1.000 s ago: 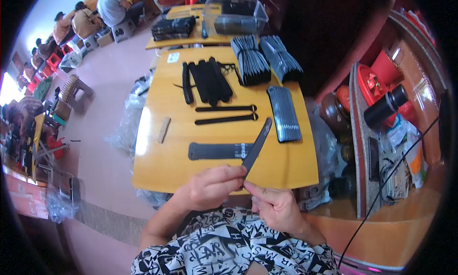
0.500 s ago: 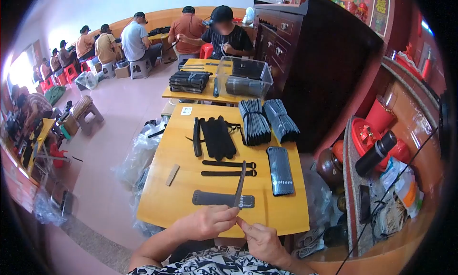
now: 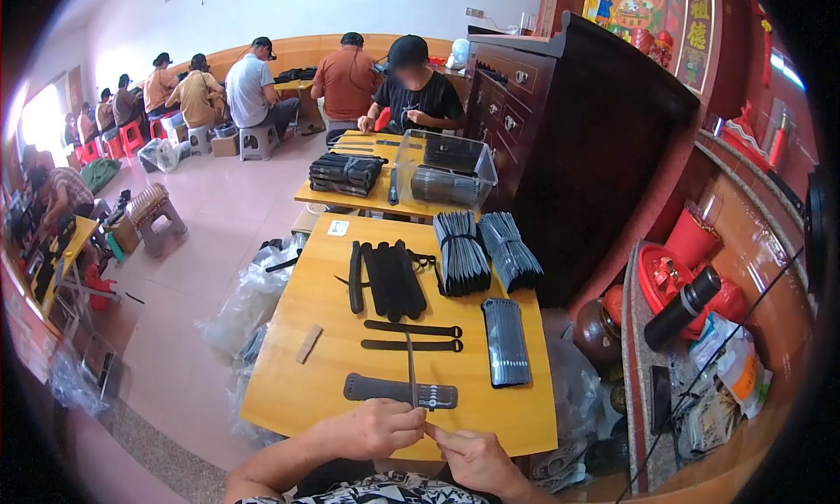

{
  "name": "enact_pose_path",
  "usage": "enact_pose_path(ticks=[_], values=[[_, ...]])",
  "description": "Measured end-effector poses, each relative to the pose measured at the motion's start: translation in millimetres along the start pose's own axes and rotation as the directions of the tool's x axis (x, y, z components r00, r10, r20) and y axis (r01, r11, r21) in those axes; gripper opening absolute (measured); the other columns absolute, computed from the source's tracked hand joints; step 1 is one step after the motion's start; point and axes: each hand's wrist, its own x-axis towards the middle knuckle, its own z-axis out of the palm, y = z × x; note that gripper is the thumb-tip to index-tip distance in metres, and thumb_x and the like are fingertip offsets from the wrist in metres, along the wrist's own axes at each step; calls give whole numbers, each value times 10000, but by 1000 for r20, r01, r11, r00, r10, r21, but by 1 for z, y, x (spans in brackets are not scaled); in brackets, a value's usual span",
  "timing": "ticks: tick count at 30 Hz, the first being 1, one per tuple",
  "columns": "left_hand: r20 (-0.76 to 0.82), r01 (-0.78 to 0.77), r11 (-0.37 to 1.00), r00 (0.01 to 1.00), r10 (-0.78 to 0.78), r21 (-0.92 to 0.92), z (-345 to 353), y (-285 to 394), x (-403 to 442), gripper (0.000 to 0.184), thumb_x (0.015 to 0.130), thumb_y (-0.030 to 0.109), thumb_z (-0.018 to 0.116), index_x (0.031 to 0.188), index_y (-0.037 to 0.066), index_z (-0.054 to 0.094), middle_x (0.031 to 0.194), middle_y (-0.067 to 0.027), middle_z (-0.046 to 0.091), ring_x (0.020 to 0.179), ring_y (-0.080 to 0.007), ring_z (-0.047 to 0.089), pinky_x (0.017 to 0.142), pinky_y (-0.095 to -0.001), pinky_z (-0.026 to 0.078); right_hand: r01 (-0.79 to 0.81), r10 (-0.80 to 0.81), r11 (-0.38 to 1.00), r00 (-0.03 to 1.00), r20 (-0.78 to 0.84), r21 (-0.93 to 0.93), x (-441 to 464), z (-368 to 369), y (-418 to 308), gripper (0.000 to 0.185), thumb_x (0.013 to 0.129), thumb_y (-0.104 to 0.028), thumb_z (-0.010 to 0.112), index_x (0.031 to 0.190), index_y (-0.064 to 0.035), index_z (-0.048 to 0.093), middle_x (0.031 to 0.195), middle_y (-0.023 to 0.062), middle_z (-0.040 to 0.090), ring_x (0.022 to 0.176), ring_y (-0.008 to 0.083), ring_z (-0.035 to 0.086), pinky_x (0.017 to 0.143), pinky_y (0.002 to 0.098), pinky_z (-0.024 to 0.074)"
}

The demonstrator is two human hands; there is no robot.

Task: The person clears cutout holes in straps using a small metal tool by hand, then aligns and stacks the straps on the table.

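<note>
My left hand (image 3: 385,427) is closed at the table's front edge, its fingers pinching a thin dark strap (image 3: 411,364) that stands up almost edge-on. Close beside it, my right hand (image 3: 477,458) is also closed, thumb and finger pinching the strap's lower end, mostly hidden by the fingers. Just beyond the hands lies a flat dark grey panel (image 3: 376,388) with white print and small slots at its right end; the strap crosses in front of it. Farther up are two black straps with looped ends, one (image 3: 411,328) above the other (image 3: 407,346).
On the yellow table (image 3: 289,377) are a small wooden block (image 3: 309,344), stacked black pieces (image 3: 394,281), a stack of grey panels (image 3: 506,342) and two tied bundles (image 3: 462,252). Across it, a co-worker (image 3: 416,93) sits behind a clear bin (image 3: 444,171). A dark cabinet (image 3: 577,145) stands right.
The view has tilted up, so the table sits lower. The strap, which leaned right, now stands nearly upright. Across the table, the co-worker's raised hand has come down to the tabletop.
</note>
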Motion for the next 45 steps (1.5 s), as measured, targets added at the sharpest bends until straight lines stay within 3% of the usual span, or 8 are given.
enact_pose_path(ticks=[7, 10, 14, 19, 24, 28, 32, 45], values=[[-228, -29, 993, 974, 3, -114, -10, 3, 3, 177, 612, 44, 612, 759, -35, 552, 863, -140, 561, 645, -219, 573, 558, -305, 491, -627, 334, 262, 772, 541, 733, 5, -9, 16, 319, 862, -13, 490, 1176, -16, 549, 674, 55, 600, 539, 97, 534, 508, 238, 448], [-81, 11, 998, 997, -16, -58, -13, 0, -1, 167, 642, -57, 602, 807, -62, 582, 896, -200, 596, 601, -241, 602, 511, -328, 486, -34, 33, 957, 999, 11, 287, 8, 7, 8, 301, 893, -25, 470, 1184, -16, 544, 697, 75, 599, 498, 80, 474, 451, 198, 386], [-151, 29, 998, 988, -37, -60, -9, -2, -2, 163, 632, -49, 615, 792, -56, 586, 885, -194, 597, 599, -241, 598, 517, -324, 489, -203, 184, 919, 979, 90, 338, 13, 5, -3, 282, 902, -25, 465, 1170, -10, 553, 702, 89, 593, 490, 76, 450, 448, 180, 360], [-280, 7, 990, 959, -47, -140, -17, -1, 3, 151, 631, -20, 643, 767, -52, 588, 831, -166, 606, 645, -249, 618, 557, -312, 515, -619, 296, 257, 781, 549, 742, 16, -7, 12, 337, 918, -95, 472, 1254, -59, 487, 695, 4, 566, 481, 34, 422, 439, 154, 340], [-259, 48, 993, 963, -75, -111, -9, -10, -4, 116, 656, -53, 620, 769, -61, 597, 820, -186, 622, 628, -258, 638, 540, -319, 525, -84, 60, 961, 994, 96, 262, 23, 4, 18, 296, 885, -78, 507, 1176, -48, 555, 657, 58, 575, 495, 104, 501, 473, 249, 430], [-185, 125, 992, 975, -121, 8, -10, -9, -7, 142, 645, -59, 621, 784, -68, 597, 834, -191, 623, 635, -254, 641, 539, -315, 526, 46, -61, 932, 998, -29, -359, 27, 10, -7, 268, 857, -66, 537, 1119, -33, 587, 650, 106, 583, 524, 154, 552, 525, 305, 475], [-214, 69, 998, 974, -70, -12, -13, -6, -6, 140, 662, -54, 636, 797, -61, 604, 875, -188, 624, 652, -251, 644, 562, -306, 535, -484, 406, 765, 875, 265, 426, 33, 5, 0, 291, 877, -68, 516, 1162, -39, 564, 692, 42, 612, 575, 105, 569, 552, 264, 482], [-651, 178, 802, 497, -574, -570, 49, 3, -9, 386, 646, 109, 788, 865, 14, 486, 1007, -136, 474, 808, -179, 496, 700, -257, 441, -83, 111, 976, 985, -131, 203, 44, 26, -10, 318, 857, 29, 484, 1173, 59, 484, 727, 73, 583, 562, 98, 543, 515, 225, 440]])
